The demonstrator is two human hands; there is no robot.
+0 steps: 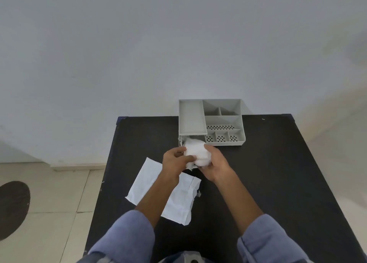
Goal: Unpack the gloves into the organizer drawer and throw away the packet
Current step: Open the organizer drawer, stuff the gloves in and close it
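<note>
I had both hands closed around the bundle of gloves (196,153), my left hand (175,159) pinching its near side and my right hand (215,163) cupping it from the other, to keep the loose wad compact. I held it just in front of the drawer (182,141) at the organizer's (224,121) lower left, so it could go straight in. The opening looked narrow for the wad. The empty packet (145,185) lay flat under my left forearm, with bare table (268,173) beyond my right hand.
</note>
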